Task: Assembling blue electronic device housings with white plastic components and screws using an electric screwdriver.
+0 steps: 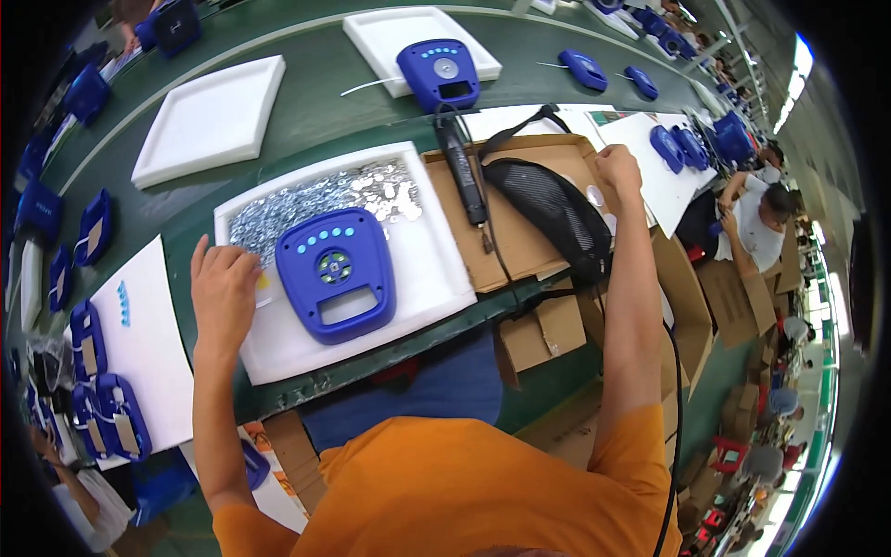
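The half-curled left hand (225, 278) is at the left edge of the foam tray (438, 278), which bears the blue casing (351, 243) on the green worktop (311, 167), with the bunched right hand (618, 170), any hold by either hand indeterminable, and a co-worker (763, 221) to the tray's right.

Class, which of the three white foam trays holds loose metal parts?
The nearest tray, beside the left hand: small metal parts lie along its far side. The far-left tray and the far tray bearing a blue casing show none.

By the green tabletop's near edge (445, 330), blue casing (325, 291) is showing light-blue dots (325, 235); tray (436, 269) is showing white, discs (390, 190) silver.
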Demonstrator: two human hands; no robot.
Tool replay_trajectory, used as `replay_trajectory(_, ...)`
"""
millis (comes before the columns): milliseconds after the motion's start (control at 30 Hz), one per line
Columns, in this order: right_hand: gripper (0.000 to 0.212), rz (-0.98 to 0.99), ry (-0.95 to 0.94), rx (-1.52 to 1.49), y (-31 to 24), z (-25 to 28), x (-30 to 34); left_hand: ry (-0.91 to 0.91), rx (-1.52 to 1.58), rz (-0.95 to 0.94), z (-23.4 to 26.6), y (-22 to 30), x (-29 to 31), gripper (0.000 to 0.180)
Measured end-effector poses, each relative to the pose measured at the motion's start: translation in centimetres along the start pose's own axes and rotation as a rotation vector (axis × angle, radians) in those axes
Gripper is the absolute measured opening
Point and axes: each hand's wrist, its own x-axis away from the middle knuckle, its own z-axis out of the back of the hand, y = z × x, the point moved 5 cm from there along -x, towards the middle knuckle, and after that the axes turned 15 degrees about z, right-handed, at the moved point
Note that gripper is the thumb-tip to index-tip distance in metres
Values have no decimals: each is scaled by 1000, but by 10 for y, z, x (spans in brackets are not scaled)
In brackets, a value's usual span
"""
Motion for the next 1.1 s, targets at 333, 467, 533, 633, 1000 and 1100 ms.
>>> replay_trajectory(333, 43, 197, -320, 105, 34, -35, 15, -58, -131, -13, -5, 9, -9, 5)
replay_trajectory(467, 25, 298, -125, 114, 64, -36, 17, -66, -83, -25, -17, 16, -14, 3)
replay_trajectory(533, 23, 376, -111, 163, 41, -40, 16, -37, -14, 32, -9, 12, -9, 3)
replay_trajectory(633, 18, 335, -99, 258, 26, -38, 21, 13, 104, 100, 5, 0, -2, 3)
replay_trajectory(1000, 41, 186, -98, 373, 26, -37, 36, 84, 320, 195, 30, -10, 31, 4)
replay_trajectory(1100, 45, 172, -147, 220, 37, -39, 36, 73, 344, 198, 28, -8, 32, 4)
